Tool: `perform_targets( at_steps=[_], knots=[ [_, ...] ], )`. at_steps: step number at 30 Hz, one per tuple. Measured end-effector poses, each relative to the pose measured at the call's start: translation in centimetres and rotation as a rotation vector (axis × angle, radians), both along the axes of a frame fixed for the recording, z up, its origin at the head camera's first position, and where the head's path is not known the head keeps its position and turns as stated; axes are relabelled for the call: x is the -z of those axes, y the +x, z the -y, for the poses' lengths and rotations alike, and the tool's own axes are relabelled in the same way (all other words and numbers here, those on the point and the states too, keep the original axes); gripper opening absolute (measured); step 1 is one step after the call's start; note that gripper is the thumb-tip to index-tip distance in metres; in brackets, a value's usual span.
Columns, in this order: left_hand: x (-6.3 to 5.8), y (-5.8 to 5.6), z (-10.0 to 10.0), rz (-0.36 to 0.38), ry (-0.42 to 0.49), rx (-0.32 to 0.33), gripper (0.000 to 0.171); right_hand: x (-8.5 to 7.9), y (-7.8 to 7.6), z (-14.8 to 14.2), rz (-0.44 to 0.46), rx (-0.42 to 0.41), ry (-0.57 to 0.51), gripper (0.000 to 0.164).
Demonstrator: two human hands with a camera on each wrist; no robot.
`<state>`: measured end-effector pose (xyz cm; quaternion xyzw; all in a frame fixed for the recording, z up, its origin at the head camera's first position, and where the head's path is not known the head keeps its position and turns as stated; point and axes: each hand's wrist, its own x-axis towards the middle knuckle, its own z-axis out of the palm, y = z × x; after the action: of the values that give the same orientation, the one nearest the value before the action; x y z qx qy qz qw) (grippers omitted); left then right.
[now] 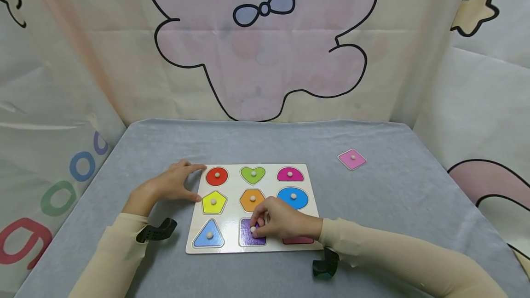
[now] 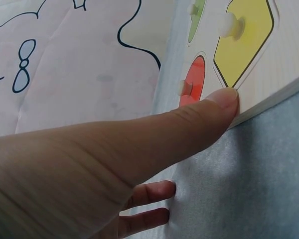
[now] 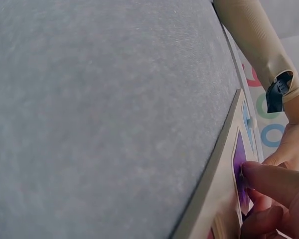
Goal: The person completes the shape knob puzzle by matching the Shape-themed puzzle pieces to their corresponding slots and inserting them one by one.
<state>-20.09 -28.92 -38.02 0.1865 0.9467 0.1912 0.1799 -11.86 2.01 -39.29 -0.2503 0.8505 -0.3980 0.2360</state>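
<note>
A white wooden peg puzzle board (image 1: 229, 229) lies on the table. My right hand (image 1: 285, 220) pinches the small knob of the purple square (image 1: 245, 238) between thumb and fingers, at the middle of the near row. In the right wrist view, the thumb covers that knob on the purple square (image 3: 237, 154). My left hand (image 1: 174, 183) touches the board's left edge with extended fingers. Its thumb (image 2: 224, 99) presses at the edge beside the yellow pentagon (image 2: 249, 40). A pinkish-red piece (image 1: 298, 240) in the near right corner is partly hidden under my right wrist.
Other knobbed shapes sit in the board, among them a blue triangle (image 1: 209, 240), a red circle (image 1: 212, 179) and a blue oval (image 1: 285, 193). A pink diamond piece (image 1: 352, 162) lies on the grey cloth (image 1: 393, 187) to the right. Printed curtains stand behind and at both sides.
</note>
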Motion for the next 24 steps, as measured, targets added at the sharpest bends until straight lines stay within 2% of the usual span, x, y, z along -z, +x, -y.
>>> perform_targets(
  at_steps=[9, 18, 24],
  knots=[
    [0.39, -0.1, 0.2, 0.005, -0.004, -0.009, 0.09, 0.0, 0.01, -0.06, 0.021, -0.003, 0.003, 0.01],
    [0.22, 0.01, 0.06, 0.002, 0.001, -0.004, 0.09, 0.32, -0.46, -0.81, 0.089, -0.036, -0.119, 0.013],
    [-0.01, 0.11, 0.09, 0.001, 0.003, -0.006, 0.09, 0.27, -0.5, -0.96, 0.108, -0.041, -0.148, 0.014]
  ],
)
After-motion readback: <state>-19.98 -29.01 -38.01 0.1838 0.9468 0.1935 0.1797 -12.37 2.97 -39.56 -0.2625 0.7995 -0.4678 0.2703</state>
